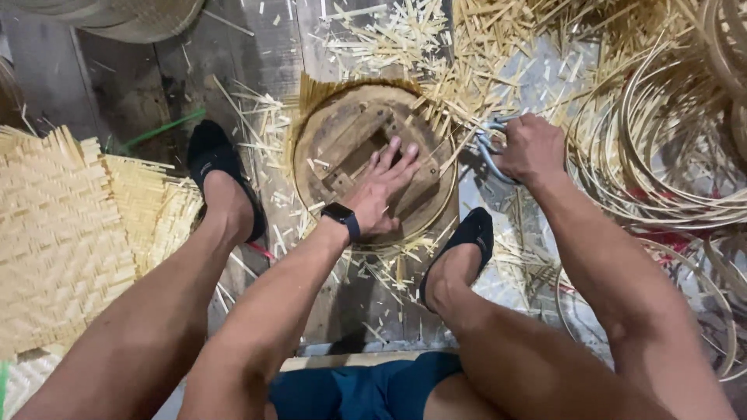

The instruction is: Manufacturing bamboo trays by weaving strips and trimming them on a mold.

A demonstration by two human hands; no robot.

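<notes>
Left hand [384,189] flat on round wooden form [373,159]; right hand [533,148] beside it, grip around shears [489,148].

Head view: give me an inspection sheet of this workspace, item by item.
Surface: dark plank floor, worn.
Job's things: round wooden form with woven bamboo under it, fringe sticking out at its top edge; metal shears.
Clutter: cut bamboo slivers strewn around the form.
Grips: left hand pressed flat on the form, a dark watch on its wrist; right hand closed on the shears' handles.
Cables: nothing seen.
Surroundings: woven bamboo mats on the left, coiled bamboo hoops on the right, both feet in dark shoes beside the form.
</notes>
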